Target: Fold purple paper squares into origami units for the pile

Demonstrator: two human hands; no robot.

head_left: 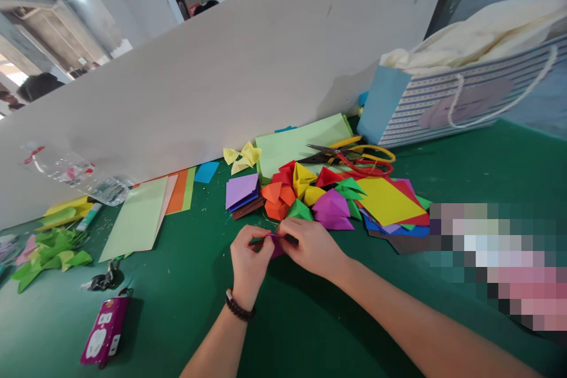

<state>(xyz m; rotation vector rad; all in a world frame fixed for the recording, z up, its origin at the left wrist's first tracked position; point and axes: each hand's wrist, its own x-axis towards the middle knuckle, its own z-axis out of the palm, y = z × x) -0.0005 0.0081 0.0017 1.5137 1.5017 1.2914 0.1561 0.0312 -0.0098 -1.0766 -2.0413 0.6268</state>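
Observation:
My left hand [248, 260] and my right hand [310, 245] meet over the green table [310, 319], both pinched on a small purple folded paper [277, 243] held between the fingertips. Most of the paper is hidden by the fingers. A beaded bracelet [239, 307] sits on my left wrist. Just beyond the hands lies a heap of folded paper shapes [305, 192] in red, orange, yellow, green and purple. A small stack of purple squares [241, 190] lies to their left.
Scissors [349, 158] lie on light green sheets [301, 142]; coloured flat sheets [390, 204] to the right. A striped gift bag [460, 100] stands back right. A plastic bottle [71, 174], green scraps [48, 251], keys [104, 277] and a magenta case [104, 331] are left. A white board [221, 71] walls the back.

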